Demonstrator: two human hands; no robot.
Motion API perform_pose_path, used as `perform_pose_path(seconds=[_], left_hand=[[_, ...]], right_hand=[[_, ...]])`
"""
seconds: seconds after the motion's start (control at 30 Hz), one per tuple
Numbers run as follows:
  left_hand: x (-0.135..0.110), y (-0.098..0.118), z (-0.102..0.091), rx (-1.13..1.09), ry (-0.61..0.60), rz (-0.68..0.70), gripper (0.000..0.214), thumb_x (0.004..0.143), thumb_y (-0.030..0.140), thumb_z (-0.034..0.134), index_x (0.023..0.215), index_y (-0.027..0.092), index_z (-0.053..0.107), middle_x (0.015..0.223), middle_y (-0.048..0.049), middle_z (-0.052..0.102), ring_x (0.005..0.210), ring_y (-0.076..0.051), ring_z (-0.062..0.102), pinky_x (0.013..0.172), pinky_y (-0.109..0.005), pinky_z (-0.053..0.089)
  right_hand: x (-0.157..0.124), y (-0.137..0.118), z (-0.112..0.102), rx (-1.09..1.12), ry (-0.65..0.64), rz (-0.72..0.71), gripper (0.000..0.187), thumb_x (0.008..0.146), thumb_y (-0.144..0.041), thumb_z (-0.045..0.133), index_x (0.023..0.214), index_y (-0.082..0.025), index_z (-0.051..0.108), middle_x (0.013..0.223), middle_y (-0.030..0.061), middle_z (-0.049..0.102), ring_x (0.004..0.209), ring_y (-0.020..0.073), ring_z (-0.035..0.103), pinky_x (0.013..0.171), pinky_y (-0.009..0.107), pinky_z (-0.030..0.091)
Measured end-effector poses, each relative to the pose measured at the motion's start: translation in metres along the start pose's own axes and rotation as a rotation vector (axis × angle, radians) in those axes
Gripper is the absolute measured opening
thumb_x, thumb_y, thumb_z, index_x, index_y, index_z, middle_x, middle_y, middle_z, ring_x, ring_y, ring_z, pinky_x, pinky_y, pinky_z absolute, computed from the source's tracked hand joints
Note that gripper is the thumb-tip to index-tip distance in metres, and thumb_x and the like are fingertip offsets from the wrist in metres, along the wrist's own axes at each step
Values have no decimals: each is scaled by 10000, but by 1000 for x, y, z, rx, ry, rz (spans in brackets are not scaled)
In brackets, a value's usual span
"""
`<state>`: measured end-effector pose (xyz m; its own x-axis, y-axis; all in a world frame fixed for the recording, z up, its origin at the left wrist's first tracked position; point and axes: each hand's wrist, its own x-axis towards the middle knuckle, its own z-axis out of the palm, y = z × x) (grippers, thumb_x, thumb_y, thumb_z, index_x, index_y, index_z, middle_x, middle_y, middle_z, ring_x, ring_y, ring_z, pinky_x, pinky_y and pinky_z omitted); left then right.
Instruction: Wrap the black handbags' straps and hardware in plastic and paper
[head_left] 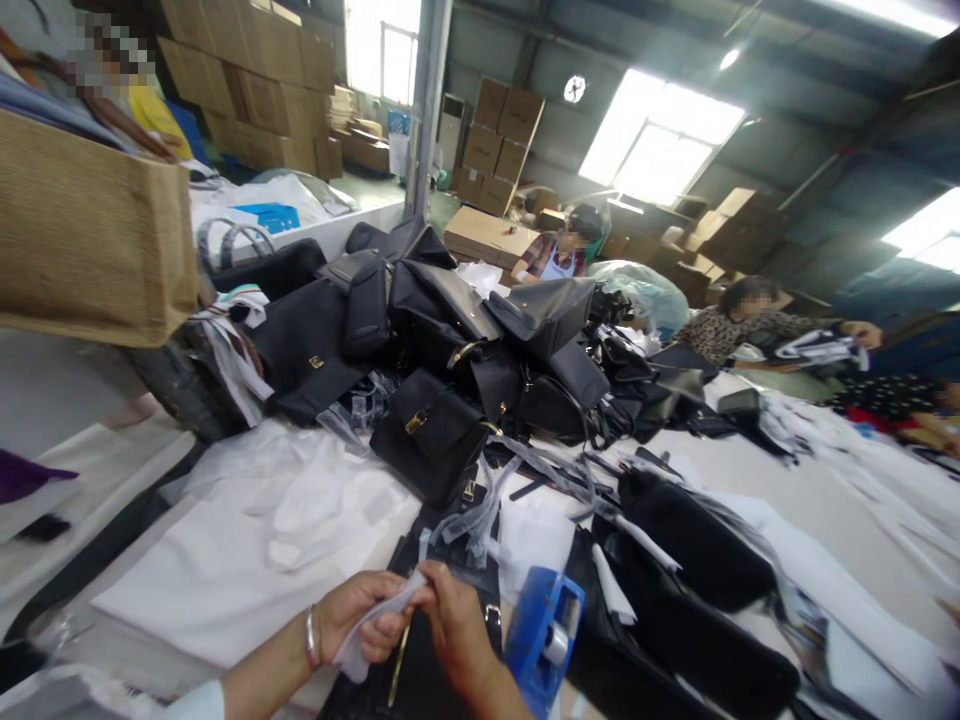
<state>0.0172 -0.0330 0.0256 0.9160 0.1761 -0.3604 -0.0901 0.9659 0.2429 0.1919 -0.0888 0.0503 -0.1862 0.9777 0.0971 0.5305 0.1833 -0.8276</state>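
Observation:
My left hand (351,612), with a silver bangle at the wrist, is closed around a whitish, thin strip of wrapping material (351,655). The fingers of my right hand (459,622) pinch the strip's upper end, close beside the left. Both hands are above a black bag (431,680) with a gold zipper. Just right of my right hand stands a blue tape dispenser (544,630). Beyond the hands, clear plastic strips (480,520) lie loose near a black flap bag (427,435) with a gold clasp.
Black bags (540,320) are heaped across the table's middle. White sheets (247,545) cover the left side, and more black bags (690,540) lie to the right. A tan woven bag (90,225) juts in at left. Co-workers (559,262) sit beyond the heap, near stacked cartons (499,145).

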Motion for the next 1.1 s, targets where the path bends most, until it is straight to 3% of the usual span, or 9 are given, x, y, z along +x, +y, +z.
perform_pose_path(seconds=[0.13, 0.27, 0.33, 0.47, 0.53, 0.63, 0.8, 0.97, 1.1], left_hand=[[-3, 1, 1, 24, -101, -53, 158, 788, 302, 569, 847, 156, 564, 475, 52, 442, 313, -47, 148, 330, -182, 151], [-2, -1, 4, 146, -93, -62, 216, 797, 333, 555, 743, 126, 588, 444, 28, 455, 291, -53, 190, 321, -207, 141], [-1, -1, 6, 179, -59, -36, 229, 793, 352, 577, 754, 127, 591, 458, 23, 471, 299, -52, 219, 325, -203, 158], [-1, -3, 15, 186, 40, 79, 249, 807, 380, 615, 850, 137, 583, 577, 16, 527, 380, -44, 312, 393, -184, 252], [0, -7, 21, 234, 119, 150, 285, 822, 419, 613, 879, 143, 567, 617, 16, 535, 410, -41, 330, 421, -180, 261], [3, -17, 31, 424, 221, 257, 359, 844, 501, 579, 932, 155, 544, 643, 16, 541, 434, -48, 361, 436, -184, 254], [11, -33, 33, 766, 343, 367, 437, 850, 552, 538, 1024, 152, 527, 635, 29, 544, 448, -69, 397, 438, -200, 270], [13, -33, 28, 739, 396, 327, 448, 803, 604, 561, 886, 166, 515, 639, 20, 582, 435, -77, 443, 444, -204, 304], [0, -34, 28, 687, 378, 276, 509, 826, 666, 468, 866, 160, 516, 682, -33, 638, 492, -115, 530, 479, -220, 349]], right_hand=[[14, -3, -28, -202, -209, -198, 249, 968, -265, 394, 1161, -228, 547, 861, 48, 666, 771, 174, 611, 699, 236, 432], [24, 1, -46, -317, -293, -285, 212, 927, -187, 439, 1018, -235, 624, 793, 28, 649, 717, 163, 573, 708, 240, 429], [26, 4, -50, -286, -242, -220, 182, 903, -188, 472, 976, -232, 632, 792, 27, 644, 727, 166, 574, 714, 248, 433], [21, -1, -52, 49, 19, 225, 242, 949, -326, 388, 1100, -224, 547, 793, 7, 627, 587, 134, 568, 546, 223, 428], [15, -10, -48, 190, 26, 365, 284, 943, -391, 401, 1131, -218, 524, 761, -10, 616, 517, 120, 540, 475, 211, 390], [7, -22, -35, 155, -1, 368, 225, 891, -379, 513, 1005, -204, 597, 696, -23, 599, 578, 130, 543, 521, 213, 372], [6, -16, -7, 28, 113, 420, 254, 876, -330, 526, 676, -182, 572, 598, -34, 555, 574, 117, 495, 556, 216, 326], [12, -5, 4, 41, 178, 435, 268, 856, -346, 556, 642, -186, 569, 568, -48, 548, 556, 109, 499, 546, 213, 312], [15, -3, 2, 119, 303, 444, 292, 829, -395, 586, 626, -187, 562, 567, -43, 545, 558, 113, 501, 548, 215, 328]])
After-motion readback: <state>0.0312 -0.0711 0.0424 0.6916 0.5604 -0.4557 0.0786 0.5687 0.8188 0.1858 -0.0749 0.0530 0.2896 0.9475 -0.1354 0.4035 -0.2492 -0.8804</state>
